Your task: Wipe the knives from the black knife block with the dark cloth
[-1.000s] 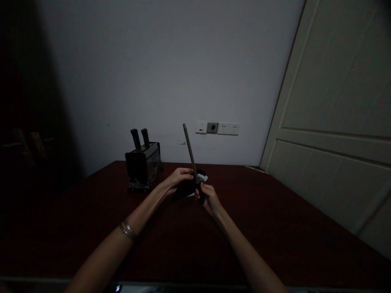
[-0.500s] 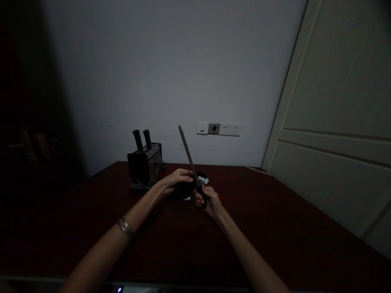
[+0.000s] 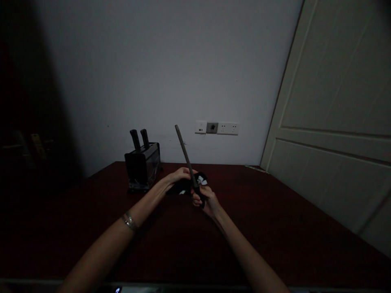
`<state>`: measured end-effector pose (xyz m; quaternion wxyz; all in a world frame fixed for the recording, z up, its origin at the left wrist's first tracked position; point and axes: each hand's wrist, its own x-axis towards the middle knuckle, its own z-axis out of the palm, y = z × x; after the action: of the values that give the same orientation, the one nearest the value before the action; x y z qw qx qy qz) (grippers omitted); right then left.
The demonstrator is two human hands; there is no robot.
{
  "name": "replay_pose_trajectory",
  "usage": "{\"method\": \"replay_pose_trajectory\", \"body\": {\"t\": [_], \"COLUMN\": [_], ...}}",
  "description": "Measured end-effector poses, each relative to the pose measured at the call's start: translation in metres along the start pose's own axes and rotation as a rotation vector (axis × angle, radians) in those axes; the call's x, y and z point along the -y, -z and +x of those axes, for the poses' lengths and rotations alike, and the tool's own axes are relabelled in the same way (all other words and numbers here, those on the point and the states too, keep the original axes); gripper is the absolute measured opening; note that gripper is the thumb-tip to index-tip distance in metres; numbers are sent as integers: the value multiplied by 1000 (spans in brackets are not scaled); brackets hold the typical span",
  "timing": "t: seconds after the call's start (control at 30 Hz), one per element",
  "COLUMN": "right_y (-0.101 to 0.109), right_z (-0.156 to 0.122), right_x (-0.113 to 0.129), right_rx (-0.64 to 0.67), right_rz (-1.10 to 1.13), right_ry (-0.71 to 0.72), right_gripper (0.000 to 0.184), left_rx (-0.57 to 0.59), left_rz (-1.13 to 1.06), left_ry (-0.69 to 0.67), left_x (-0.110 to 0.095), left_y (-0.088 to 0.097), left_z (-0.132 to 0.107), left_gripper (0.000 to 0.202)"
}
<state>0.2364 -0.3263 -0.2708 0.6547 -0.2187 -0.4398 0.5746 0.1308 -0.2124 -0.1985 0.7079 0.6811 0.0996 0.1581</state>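
My right hand (image 3: 205, 200) is closed round the dark handle of a long grey sharpening rod (image 3: 184, 154), which points up and leans to the left. My left hand (image 3: 179, 176) rests with curled fingers on a dark cloth with white patches (image 3: 189, 184), right at the base of the rod. The cloth lies on the dark red table (image 3: 275, 228). A bracelet is on my left wrist.
A black knife block (image 3: 142, 166) with two dark handles sticking up stands on the table to the left, near the wall. A row of wall sockets (image 3: 217, 128) is behind. A pale door (image 3: 336, 122) is at the right.
The rod has tilted further to the left and its tip has shifted left. My right hand has drawn slightly nearer, and my left hand stays on the cloth.
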Motion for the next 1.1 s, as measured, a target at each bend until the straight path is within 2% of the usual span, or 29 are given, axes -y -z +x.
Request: {"method": "replay_pose_trajectory", "body": {"t": [0.07,0.13,0.27,0.37,0.43,0.67,0.87,1.0,1.1], "right_y": [-2,-4,-3,2,6,12,9,12,15], "right_z": [0,0,3,7,10,15,14,15,16], "right_x": [0,1,4,4,3,-2,0,-3,-4], "right_rx": [-7,-34,-193,-350,-407,-603,-638,-673,-672], "right_rz": [-19,-38,-141,-247,-268,-357,-471,-459,-441], "right_ry": [4,36,165,239,267,357,397,402,406], "right_gripper": [30,32,30,29,28,37,37,39,39], "left_rx": [-17,-93,-270,-232,-199,-252,-291,-290,-349], "left_rz": [26,-12,-163,-216,-198,-145,-234,-277,-265], "left_ry": [-2,-38,-118,-81,-66,-79,-59,-38,-46], "left_x": [0,0,2,3,3,7,6,2,0], "left_y": [0,1,5,8,8,-9,-24,-31,-38], "left_z": [-1,-2,-4,-8,-13,-24,-23,-26,-27], "left_gripper": [31,31,27,28,30,33,32,28,28]}}
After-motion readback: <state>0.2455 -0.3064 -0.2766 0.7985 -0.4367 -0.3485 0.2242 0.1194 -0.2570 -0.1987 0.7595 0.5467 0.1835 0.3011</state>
